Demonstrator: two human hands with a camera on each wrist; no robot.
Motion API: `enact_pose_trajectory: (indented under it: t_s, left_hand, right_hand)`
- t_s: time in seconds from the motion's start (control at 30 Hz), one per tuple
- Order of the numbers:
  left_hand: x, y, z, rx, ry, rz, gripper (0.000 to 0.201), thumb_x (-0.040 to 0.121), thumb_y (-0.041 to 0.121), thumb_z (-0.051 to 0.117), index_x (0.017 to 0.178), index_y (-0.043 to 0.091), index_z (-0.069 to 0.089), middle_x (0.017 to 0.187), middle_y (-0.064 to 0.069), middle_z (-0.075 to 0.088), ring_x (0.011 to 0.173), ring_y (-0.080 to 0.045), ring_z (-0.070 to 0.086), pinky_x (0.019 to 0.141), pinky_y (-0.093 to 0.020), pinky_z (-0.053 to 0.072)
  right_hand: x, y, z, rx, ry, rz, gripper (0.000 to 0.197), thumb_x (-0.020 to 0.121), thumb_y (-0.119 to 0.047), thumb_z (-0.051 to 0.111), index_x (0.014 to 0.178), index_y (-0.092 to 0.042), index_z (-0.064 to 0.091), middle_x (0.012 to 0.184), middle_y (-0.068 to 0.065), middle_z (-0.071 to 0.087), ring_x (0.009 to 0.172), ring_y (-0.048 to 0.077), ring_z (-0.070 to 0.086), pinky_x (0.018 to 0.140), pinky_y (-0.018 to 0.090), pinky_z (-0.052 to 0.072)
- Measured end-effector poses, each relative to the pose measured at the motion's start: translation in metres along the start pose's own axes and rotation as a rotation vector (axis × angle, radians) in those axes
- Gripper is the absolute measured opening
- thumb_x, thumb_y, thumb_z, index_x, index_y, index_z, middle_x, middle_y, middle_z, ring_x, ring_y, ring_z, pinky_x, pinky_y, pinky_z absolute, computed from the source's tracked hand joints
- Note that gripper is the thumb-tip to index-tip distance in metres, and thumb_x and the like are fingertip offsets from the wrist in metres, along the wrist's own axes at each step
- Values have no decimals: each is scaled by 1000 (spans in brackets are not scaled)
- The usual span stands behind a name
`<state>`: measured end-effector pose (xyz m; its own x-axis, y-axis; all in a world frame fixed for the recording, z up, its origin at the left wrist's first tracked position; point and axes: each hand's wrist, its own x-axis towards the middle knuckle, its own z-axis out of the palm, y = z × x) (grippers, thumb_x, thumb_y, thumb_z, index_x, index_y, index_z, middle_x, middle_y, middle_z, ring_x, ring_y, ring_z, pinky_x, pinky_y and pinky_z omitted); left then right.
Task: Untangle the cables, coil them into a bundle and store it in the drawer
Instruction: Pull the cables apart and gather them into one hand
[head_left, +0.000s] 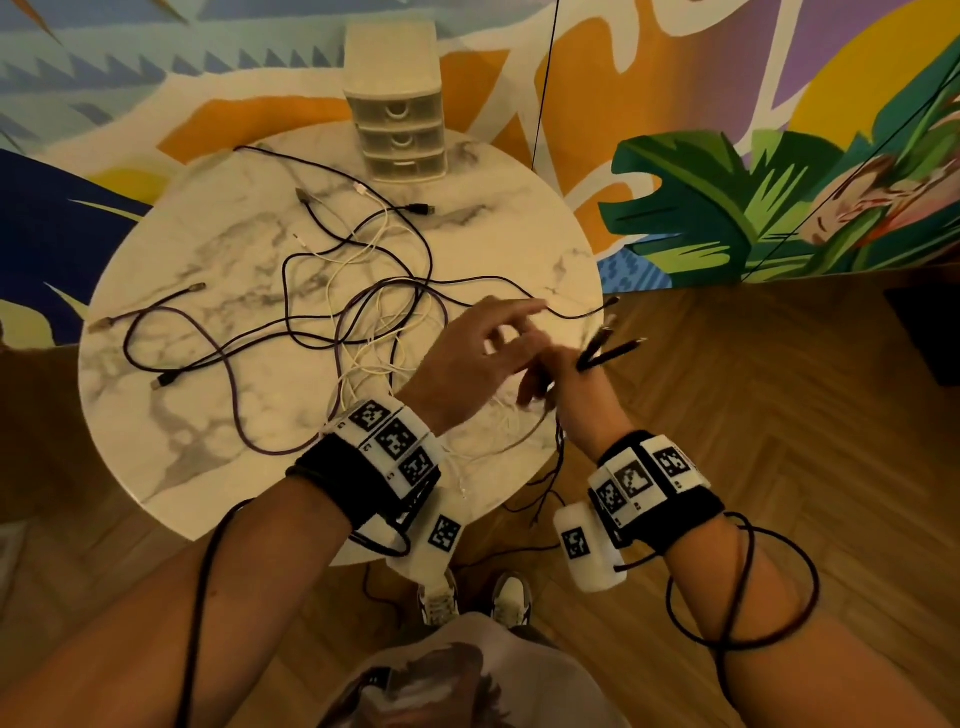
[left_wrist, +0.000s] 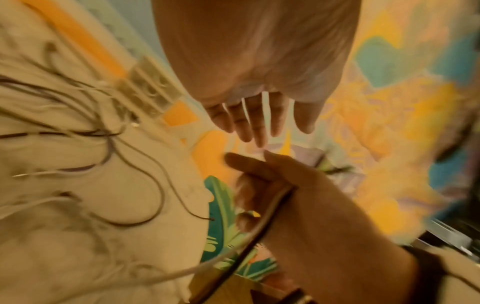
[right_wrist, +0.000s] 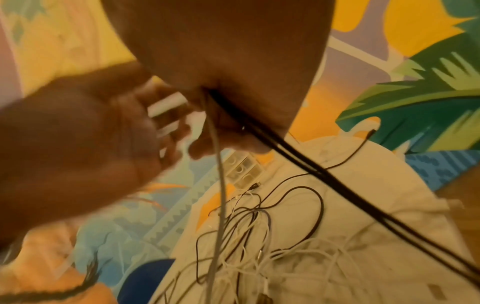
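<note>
A tangle of black, purple and white cables (head_left: 363, 312) sprawls over the round marble table (head_left: 208, 249). My right hand (head_left: 558, 379) hovers at the table's right edge and grips several cable strands; their black plug ends (head_left: 615, 353) stick out past the fist. In the right wrist view, two black strands (right_wrist: 285, 148) and a grey one (right_wrist: 217, 156) run down from that grip to the tangle. My left hand (head_left: 483, 353) floats just left of the right hand with straight, spread fingers (left_wrist: 259, 123), holding nothing. A small white drawer unit (head_left: 400, 124) with three closed drawers stands at the table's far edge.
Loose plug ends lie at the table's left (head_left: 98, 325) and near the drawer unit (head_left: 426, 209). A few cables hang over the near right edge (head_left: 550, 483) toward the wooden floor (head_left: 753, 415). A painted mural wall (head_left: 779, 156) rises behind. My shoes (head_left: 467, 597) are below.
</note>
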<state>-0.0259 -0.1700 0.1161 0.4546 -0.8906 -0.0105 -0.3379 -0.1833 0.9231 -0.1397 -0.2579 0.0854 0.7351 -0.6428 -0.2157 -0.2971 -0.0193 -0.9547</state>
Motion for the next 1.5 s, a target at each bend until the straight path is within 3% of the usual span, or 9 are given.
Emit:
enact_pose_trajectory:
  t_s: [0.2,0.4,0.57,0.67,0.8,1.0,1.13,1.33,1.5]
  left_hand:
    - [-58,-80,28,261,-745,-403,27,93,30,57,109,10,65,98,2,63,62,3,49,55,-13,39]
    - [-51,-116,-20,196,-199,-480,24,97,19,47,84,8,65,84,-10,67,53,-9,52,49,-20,43]
    - [-4,-37,-34,304,181,-217,28,95,27,46,81,13,67,68,-4,64,54,-12,54,53,-28,43]
    - [-3,9,-8,705,61,56,31,93,33,39,84,18,65,80,-1,67,73,-21,60,65,-36,47]
    - [-12,-2,19,528,51,90,16,95,27,46,89,19,58,81,1,66,66,-15,57,61,-33,46]
    - [-37,-89,19,276,-182,-453,12,95,18,49,92,8,56,87,-19,60,71,-30,59,62,-42,52]
    - [-19,-110,-14,399,62,-466,16,94,13,47,90,4,60,95,-20,60,86,-33,59,69,-32,41]
    - [6,-77,-27,169,177,-394,25,98,19,41,86,7,60,77,-10,62,45,-16,55,40,-22,44]
    - [12,-40,-5,634,68,-58,30,96,25,39,102,12,66,99,-7,67,89,-25,61,77,-39,49]
  right_hand:
    - [14,-5,-21,683,218,217,50,102,-34,31,64,-8,52,39,2,38,33,17,39,42,24,40]
    - [13,15,-30,593,377,193,51,100,-42,33,57,-16,35,43,-4,26,37,11,20,40,19,17]
    - [-4,-3,-6,102,82,81,67,100,-48,25,52,-10,53,40,-7,38,37,6,32,44,18,27]
    - [-4,-19,2,-51,-2,19,62,98,-49,29,80,-6,68,48,-6,41,39,2,37,51,19,32]
    - [4,-22,-6,-14,24,1,37,102,-29,31,118,-25,64,56,-5,38,44,2,38,50,17,30]
    - [9,-14,-30,197,171,56,46,103,-31,30,97,-12,72,54,4,44,44,12,29,41,20,24]
    - [9,-14,-46,342,291,83,48,102,-33,31,95,-8,71,54,2,45,43,9,28,39,20,20]
    - [5,-5,-38,397,297,171,62,100,-49,22,106,-10,70,55,3,49,39,9,28,35,16,22]
    - [-1,-4,3,123,-23,135,55,99,-48,27,100,-13,70,50,2,45,41,8,36,42,17,28]
